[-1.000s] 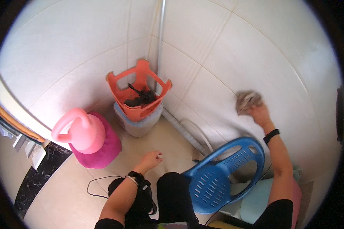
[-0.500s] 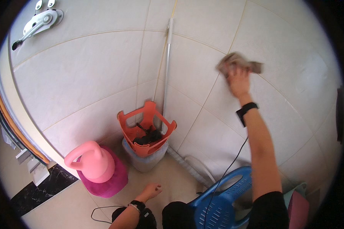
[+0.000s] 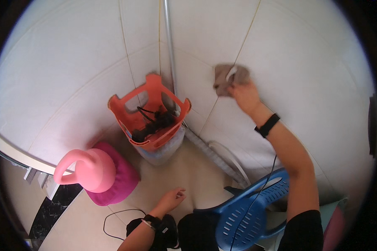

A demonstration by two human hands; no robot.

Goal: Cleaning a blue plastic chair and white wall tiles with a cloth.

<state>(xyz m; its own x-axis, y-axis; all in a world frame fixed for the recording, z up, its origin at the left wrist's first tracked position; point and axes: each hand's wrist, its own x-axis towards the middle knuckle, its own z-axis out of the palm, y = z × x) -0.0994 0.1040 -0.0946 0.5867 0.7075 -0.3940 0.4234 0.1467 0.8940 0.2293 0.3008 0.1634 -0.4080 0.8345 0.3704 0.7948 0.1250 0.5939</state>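
Fingers (image 3: pixel 238 85) of the right hand (image 3: pixel 245 97) press a grey cloth (image 3: pixel 227 77) against the wall tile (image 3: pixel 305 75)

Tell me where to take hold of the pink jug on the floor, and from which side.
Grip the pink jug by its looped handle, coming from above. The handle arches up and out on the side away from the orange basket, with an open gap under it for fingers. The left hand is nearest and free.
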